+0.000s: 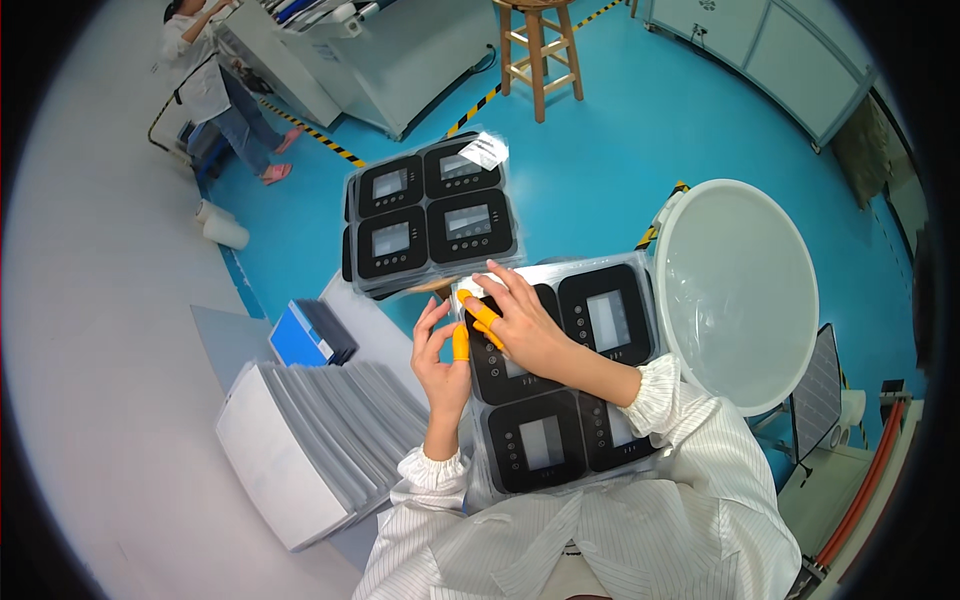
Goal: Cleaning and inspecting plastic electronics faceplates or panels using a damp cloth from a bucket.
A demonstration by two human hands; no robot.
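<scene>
A sheet of black control-panel overlays [540, 443] with clear windows lies in front of me, under clear plastic. My right hand [530, 335] rests over its far left overlay, thumb and index close together near the corner, the other fingers stretched out. Any thin film between these fingertips is too small to make out. Just outside the sheet's left edge is my left hand [440, 370], thumb and fingers apart and slightly curled, with nothing visible in them. Yellow finger cots cover some fingertips on both hands. Beyond lies a second stack of similar overlay sheets [430, 215], a white label on its corner.
A large white round tub [740, 300] stands close on the right. To the left are a tall stack of pale sheets [290, 450] and a blue box [300, 335]. Farther off are a wooden stool [540, 50], grey cabinets [760, 50] and a person [210, 90] beside a machine.
</scene>
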